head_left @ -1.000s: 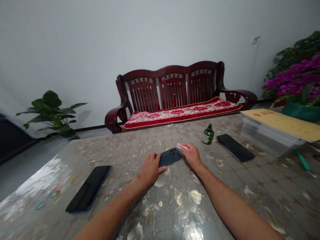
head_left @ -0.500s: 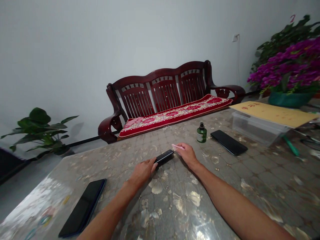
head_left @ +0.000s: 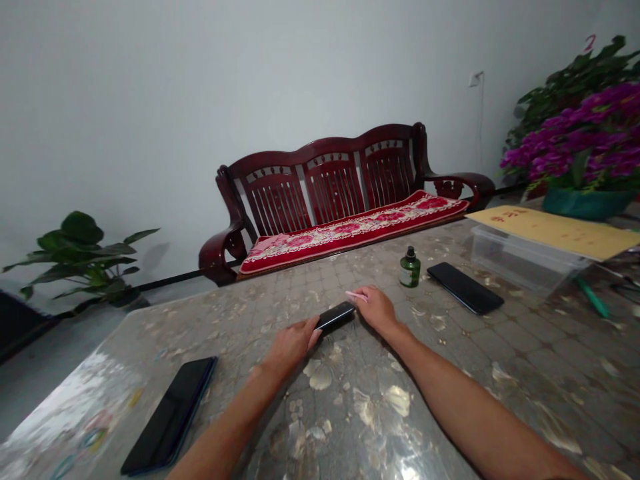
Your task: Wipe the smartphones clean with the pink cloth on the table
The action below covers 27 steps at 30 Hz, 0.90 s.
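Note:
Above the middle of the table, my left hand (head_left: 293, 343) is closed around the near end of a black phone (head_left: 335, 318), which is held tilted. Its far end reaches my right hand (head_left: 375, 307), whose fingers are pinched on a thin pale pink piece (head_left: 357, 295), perhaps a folded cloth. My right fingertips are at the phone's end; whether they touch it is hard to tell. Past my right hand stand a small green bottle (head_left: 410, 268) with a black top and, lying flat, another black phone (head_left: 465, 287).
A larger dark phone (head_left: 170, 413) lies on the patterned table (head_left: 240, 320) at left, near several coloured bands (head_left: 95, 437). To the right, a yellow envelope (head_left: 555, 230) covers a clear plastic box (head_left: 515, 260), with a green-handled tool (head_left: 593, 297) alongside. A wooden bench (head_left: 330, 180) stands beyond.
My left hand has moved slightly right with the phone, bringing its end up to my right fingers. The phone has turned, showing more of its side. The view has shifted a little.

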{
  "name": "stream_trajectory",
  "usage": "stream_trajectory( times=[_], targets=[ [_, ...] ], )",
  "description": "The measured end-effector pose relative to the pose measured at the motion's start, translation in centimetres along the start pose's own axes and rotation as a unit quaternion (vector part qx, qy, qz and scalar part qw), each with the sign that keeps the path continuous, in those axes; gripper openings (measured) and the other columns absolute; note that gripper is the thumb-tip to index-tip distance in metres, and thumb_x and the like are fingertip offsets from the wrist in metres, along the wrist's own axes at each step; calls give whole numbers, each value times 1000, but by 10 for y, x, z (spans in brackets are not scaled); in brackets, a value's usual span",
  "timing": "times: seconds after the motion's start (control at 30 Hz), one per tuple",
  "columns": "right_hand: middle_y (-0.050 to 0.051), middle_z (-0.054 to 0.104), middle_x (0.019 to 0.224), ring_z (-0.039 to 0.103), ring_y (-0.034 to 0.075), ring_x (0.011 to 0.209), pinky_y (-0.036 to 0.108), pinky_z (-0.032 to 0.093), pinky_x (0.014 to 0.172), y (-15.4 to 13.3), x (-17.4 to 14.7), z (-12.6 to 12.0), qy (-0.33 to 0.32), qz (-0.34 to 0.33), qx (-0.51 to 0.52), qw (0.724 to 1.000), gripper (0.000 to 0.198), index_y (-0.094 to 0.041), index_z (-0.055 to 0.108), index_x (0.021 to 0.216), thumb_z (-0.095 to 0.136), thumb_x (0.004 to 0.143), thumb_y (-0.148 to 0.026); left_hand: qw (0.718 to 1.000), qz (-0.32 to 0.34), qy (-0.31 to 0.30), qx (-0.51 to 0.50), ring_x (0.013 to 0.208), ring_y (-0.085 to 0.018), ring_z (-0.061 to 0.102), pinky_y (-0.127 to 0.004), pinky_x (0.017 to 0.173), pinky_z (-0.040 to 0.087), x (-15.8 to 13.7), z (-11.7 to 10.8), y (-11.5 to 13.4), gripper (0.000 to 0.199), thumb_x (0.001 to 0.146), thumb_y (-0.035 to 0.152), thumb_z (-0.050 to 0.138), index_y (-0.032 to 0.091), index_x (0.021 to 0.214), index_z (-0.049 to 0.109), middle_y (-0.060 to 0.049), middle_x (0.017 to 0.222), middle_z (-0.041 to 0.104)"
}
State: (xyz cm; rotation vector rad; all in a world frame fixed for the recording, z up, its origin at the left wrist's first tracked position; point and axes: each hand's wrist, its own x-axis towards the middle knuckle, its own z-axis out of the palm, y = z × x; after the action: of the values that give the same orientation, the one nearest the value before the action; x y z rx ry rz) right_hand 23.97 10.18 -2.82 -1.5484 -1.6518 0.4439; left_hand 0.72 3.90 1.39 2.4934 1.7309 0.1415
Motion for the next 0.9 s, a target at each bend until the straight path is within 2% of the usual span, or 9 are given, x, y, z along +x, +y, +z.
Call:
stream_trajectory(
  times=[0.17,0.33,0.53,0.73,0.8,0.9],
  targets=[
    [1,72,89,65,18,81,26,43,70,-2,-1,-6,-4,5,50,999,18,-24,75,87,61,85,-35,999,-18,17,38,108,-28,68,-37,90,53,-2,9,11,35,98,27,47,22,132,55,-13,122,69],
    [3,70,91,63,17,84,26,41,70,-20,-12,-17,-32,-64,-69,995,18,-24,73,86,55,88,-21,996,-8,51,74,111,-30,64,-41,96,51,-5,22,14,41,97,32,53,19,136,52,-16,127,64],
    [7,67,99,61,20,94,27,41,78,-32,-24,-18,-75,-128,-213,966,20,-22,70,92,53,86,-14,992,1,95,84,113,-30,61,-43,99,49,-9,33,11,45,94,37,61,17,133,55,-16,126,62],
    [5,66,101,60,18,95,26,41,82,-41,-36,-13,-140,-191,-191,953,22,-23,69,98,50,88,-16,990,-2,115,76,112,-27,60,-40,100,48,-10,35,11,49,90,39,66,18,133,55,-12,123,63],
    [4,65,102,60,17,95,25,41,81,-41,-36,-13,-153,-191,-185,952,23,-23,69,98,50,88,-16,991,-1,116,70,113,-28,59,-41,100,47,-10,34,10,51,89,40,68,18,133,55,-13,123,62],
    [5,65,102,60,18,96,26,41,80,-36,-30,-16,-125,-146,-211,958,22,-22,69,96,50,87,-15,992,-6,114,53,113,-29,58,-42,100,47,-10,32,11,52,88,41,69,18,133,56,-13,124,62]
  ],
)
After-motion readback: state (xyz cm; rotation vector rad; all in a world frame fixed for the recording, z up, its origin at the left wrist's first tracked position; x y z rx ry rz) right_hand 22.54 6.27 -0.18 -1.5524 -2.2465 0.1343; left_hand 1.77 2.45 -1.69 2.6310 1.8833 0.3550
